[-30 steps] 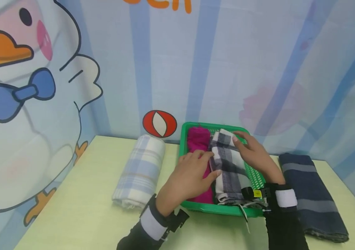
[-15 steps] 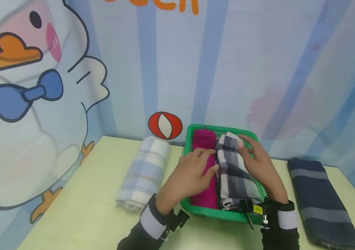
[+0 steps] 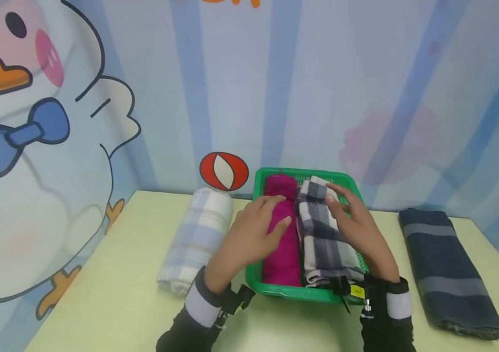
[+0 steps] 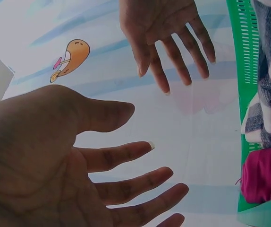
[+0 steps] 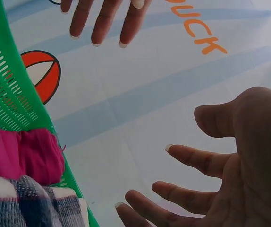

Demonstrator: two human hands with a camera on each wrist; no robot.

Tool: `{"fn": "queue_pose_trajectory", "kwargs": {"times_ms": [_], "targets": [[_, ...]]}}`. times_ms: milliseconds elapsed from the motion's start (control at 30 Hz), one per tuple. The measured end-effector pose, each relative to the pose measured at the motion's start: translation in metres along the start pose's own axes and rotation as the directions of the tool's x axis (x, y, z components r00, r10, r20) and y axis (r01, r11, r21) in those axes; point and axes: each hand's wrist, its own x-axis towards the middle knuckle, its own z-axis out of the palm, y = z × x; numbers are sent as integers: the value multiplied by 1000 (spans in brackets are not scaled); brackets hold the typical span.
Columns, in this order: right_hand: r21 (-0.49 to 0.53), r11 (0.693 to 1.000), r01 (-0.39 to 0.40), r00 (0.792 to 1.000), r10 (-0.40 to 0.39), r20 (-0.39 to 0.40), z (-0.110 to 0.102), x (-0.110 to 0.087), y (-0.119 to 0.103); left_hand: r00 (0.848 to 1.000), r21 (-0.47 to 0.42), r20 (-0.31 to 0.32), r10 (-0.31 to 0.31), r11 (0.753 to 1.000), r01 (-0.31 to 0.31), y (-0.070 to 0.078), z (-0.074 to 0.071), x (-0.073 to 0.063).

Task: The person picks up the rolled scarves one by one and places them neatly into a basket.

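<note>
A green plastic basket (image 3: 295, 292) holds a rolled magenta cloth (image 3: 285, 254) on its left side and a folded black-and-white checked cloth (image 3: 326, 239) on its right. My left hand (image 3: 249, 232) hovers above the basket's left side, nearest the magenta cloth, fingers spread and holding nothing. Over the checked cloth's right edge is my right hand (image 3: 361, 230). In the right wrist view the right hand's fingers (image 5: 192, 161) are spread with nothing between them. The left wrist view shows both palms apart from the cloths, the left hand's thumb (image 4: 107, 116) lifted away.
A rolled white-and-blue plaid cloth (image 3: 198, 239) lies on the pale yellow table (image 3: 99, 293) left of the basket. To the right lies a folded navy cloth with grey stripes (image 3: 447, 274). A printed backdrop (image 3: 240, 88) stands behind the table.
My left hand has drawn back to the left, away from the checked cloth. The right hand stays over that cloth's right side. The camera view has shifted slightly.
</note>
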Motion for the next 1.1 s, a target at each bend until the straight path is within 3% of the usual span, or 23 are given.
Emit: {"fn": "queue_pose_trajectory", "kwargs": {"times_ms": [200,400,900,1100], "targets": [[9,1000,8,1000,-8,0,2,0,-2,999,-28,29,-38,999,39,-6,-3,3],[-14,997,76,997,-76,-21,14,-1,-2,998,-69,37,-51,996,54,-14,-3,2],[0,993,118,992,-118,-33,33,1,-9,993,-126,-42,-108,987,102,-32,-6,-3],[-33,987,156,987,-157,-39,34,1,-13,996,-133,-46,-73,989,66,-34,-10,-2]]}}
